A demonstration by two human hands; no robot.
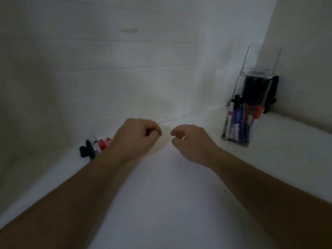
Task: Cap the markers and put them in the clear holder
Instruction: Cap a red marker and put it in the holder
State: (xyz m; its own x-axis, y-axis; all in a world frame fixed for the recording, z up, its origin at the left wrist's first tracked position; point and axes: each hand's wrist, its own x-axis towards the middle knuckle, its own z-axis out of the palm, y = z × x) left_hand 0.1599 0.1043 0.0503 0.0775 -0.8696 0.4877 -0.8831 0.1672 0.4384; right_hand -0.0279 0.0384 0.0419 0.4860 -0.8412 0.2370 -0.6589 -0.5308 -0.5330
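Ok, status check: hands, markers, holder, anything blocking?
Left hand and right hand loosely curled, nothing visibly held. Loose markers and caps lie far left by the wall. Clear holder at right already holds several markers. Nothing blocking it.

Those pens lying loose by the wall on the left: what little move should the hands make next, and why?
Probably the left hand should reach back to the loose markers and pick one up. Both it and the right hand look empty, the clear holder already has several markers, and this small group still lies on the white table.
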